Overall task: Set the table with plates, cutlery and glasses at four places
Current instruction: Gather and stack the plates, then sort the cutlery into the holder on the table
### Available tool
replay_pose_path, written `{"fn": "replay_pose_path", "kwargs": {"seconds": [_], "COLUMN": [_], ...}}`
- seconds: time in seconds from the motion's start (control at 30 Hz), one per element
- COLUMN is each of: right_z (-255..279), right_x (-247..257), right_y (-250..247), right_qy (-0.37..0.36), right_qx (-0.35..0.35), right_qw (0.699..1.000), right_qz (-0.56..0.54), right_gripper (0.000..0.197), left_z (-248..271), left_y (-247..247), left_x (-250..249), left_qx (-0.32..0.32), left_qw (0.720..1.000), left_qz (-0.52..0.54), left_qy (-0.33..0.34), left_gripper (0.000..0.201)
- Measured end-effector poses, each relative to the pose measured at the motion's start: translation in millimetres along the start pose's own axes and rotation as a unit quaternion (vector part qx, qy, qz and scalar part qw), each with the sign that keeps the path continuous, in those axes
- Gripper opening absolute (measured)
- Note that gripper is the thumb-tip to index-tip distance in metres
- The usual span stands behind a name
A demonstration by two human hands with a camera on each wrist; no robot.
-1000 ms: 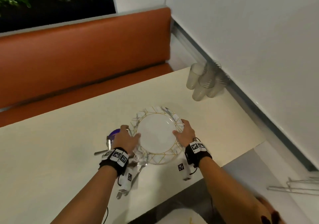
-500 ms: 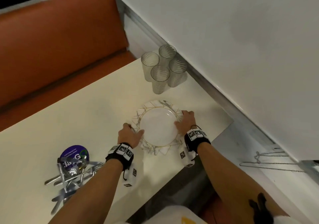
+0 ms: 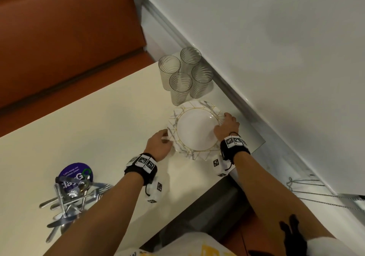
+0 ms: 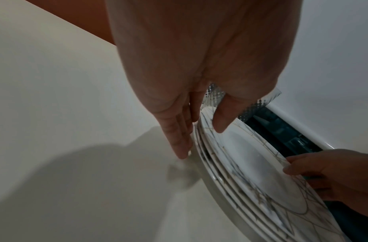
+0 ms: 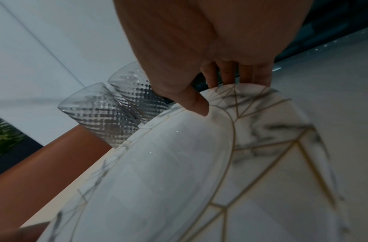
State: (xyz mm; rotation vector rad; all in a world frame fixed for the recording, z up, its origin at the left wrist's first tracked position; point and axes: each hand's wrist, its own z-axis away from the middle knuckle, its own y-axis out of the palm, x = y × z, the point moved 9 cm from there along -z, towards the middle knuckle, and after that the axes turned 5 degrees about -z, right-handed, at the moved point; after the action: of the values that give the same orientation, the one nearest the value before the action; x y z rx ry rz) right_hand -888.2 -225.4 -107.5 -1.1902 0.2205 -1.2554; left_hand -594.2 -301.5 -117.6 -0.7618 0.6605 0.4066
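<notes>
The stack of plates (image 3: 194, 130) lies on the cream table (image 3: 98, 137) near its right end, closer to the four glasses (image 3: 184, 74) than half a second ago, its far rim now just beside the nearest glass; the left-wrist view shows several rims layered one on another (image 4: 230, 176); the left hand (image 3: 158, 144) grips the left edge, thumb laid over the top rim and fingers (image 4: 179, 135) straight down the side of the stack to the table; the right hand (image 3: 227, 126) grips the right edge, thumb (image 5: 196, 104) pressed on the marbled rim and fingers curled beneath it; both hands sit further right and farther out along the table than in the earlier frames; the cutlery (image 3: 67, 202) lies in a loose heap at the near left, well apart from the plates, beside a purple disc (image 3: 76, 173); an orange bench (image 3: 65, 38) runs along the far side; a grey wall (image 3: 276, 58) borders the right.
</notes>
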Motion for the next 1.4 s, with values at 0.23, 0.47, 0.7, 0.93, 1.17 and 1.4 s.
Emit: {"fn": "replay_pose_path", "kwargs": {"seconds": [0.23, 0.47, 0.7, 0.93, 1.17, 1.4], "right_z": [40.3, 123.9, 231.0, 293.7, 305.5, 312.2], "right_x": [42.5, 126.8, 190.2, 221.6, 223.0, 219.6], "right_y": [4.4, 108.9, 232.2, 310.3, 340.0, 332.1], "right_qy": [-0.085, -0.263, -0.367, -0.364, -0.311, -0.274], "right_qx": [-0.081, 0.033, 0.201, 0.238, 0.219, 0.224], "right_qw": [0.991, 0.963, 0.907, 0.889, 0.901, 0.916], "right_qz": [0.057, 0.041, 0.050, 0.142, 0.209, 0.187], "right_gripper": [0.055, 0.032, 0.025, 0.019, 0.021, 0.006], "left_z": [21.5, 83.8, 170.7, 231.8, 242.7, 229.9], "left_y": [-32.3, -95.6, -162.2, -198.3, -214.0, -226.9], "left_x": [25.9, 105.8, 213.8, 294.3, 329.7, 338.0], "left_qx": [-0.051, -0.148, -0.248, -0.277, -0.269, -0.248], "left_qw": [0.997, 0.982, 0.952, 0.934, 0.938, 0.943], "left_qz": [0.061, 0.106, 0.143, 0.172, 0.177, 0.190], "left_qy": [-0.013, -0.046, -0.107, -0.145, -0.127, -0.114], "left_gripper": [0.022, 0.020, 0.021, 0.023, 0.023, 0.023]}}
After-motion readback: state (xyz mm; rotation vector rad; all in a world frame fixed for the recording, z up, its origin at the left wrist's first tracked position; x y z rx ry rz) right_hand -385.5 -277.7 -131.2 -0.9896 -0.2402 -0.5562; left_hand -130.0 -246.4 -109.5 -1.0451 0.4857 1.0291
